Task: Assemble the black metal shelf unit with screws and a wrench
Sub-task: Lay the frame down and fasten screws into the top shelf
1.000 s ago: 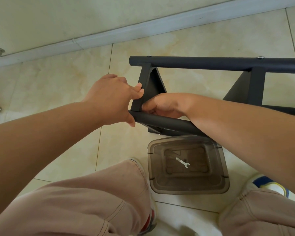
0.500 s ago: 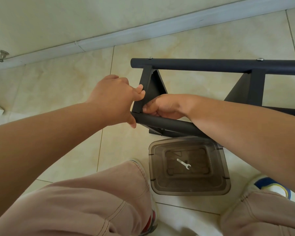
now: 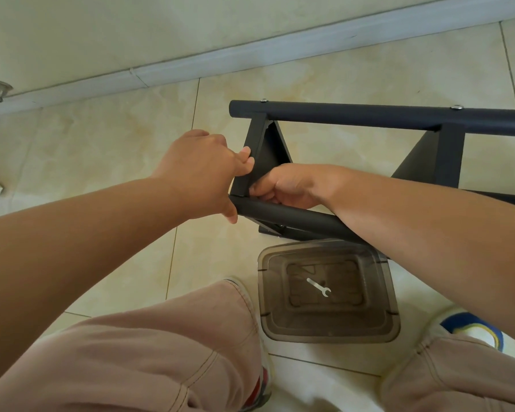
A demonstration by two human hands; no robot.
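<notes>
The black metal shelf unit (image 3: 369, 117) lies on its side on the tiled floor, with two screw heads showing on its far tube. My left hand (image 3: 202, 171) grips the end of the near tube (image 3: 283, 214) and the flat end bracket (image 3: 253, 156). My right hand (image 3: 283, 185) reaches inside the frame and pinches at the corner where bracket and near tube meet; what its fingertips hold is hidden. A small silver wrench (image 3: 318, 287) lies in the smoky plastic container (image 3: 378, 331) below the frame.
A wall and white skirting (image 3: 250, 52) run behind the shelf unit. A metal door stop (image 3: 2, 90) sticks out at the far left. My knees and shoes fill the bottom of the view, either side of the container.
Both hands stay at the same corner of the frame. The view has shifted slightly; the right fingers have worked a little at the joint.
</notes>
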